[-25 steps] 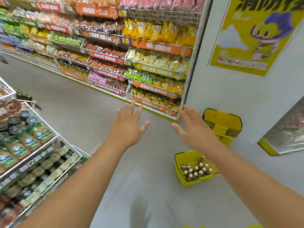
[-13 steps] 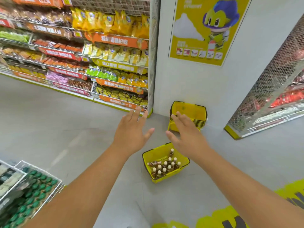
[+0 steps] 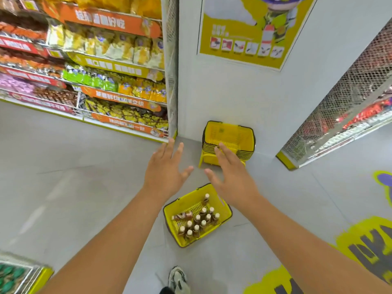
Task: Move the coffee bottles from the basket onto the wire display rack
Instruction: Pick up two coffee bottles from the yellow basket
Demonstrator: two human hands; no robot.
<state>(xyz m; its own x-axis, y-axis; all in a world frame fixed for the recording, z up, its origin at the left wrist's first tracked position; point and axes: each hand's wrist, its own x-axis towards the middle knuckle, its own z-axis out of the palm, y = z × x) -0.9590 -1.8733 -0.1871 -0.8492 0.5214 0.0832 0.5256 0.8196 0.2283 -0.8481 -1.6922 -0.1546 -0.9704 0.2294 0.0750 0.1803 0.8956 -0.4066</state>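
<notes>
Operator: On the floor, what is sitting in the yellow plastic basket (image 3: 220,203)?

Technician: Brown white-capped coffee bottles (image 3: 198,221), all waiting. Left hand (image 3: 164,172) and right hand (image 3: 230,177) are hovering above, fingers spread, holding nothing. Transfer is not yet beginning.

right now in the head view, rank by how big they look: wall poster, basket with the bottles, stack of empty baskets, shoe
1. wall poster
2. basket with the bottles and stack of empty baskets: look alike; the stack stands farther off, so unsure
3. shoe

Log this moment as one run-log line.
left hand: open, empty | right hand: open, empty | coffee bottles: in yellow basket on floor | stage: reaching, none picked
</notes>
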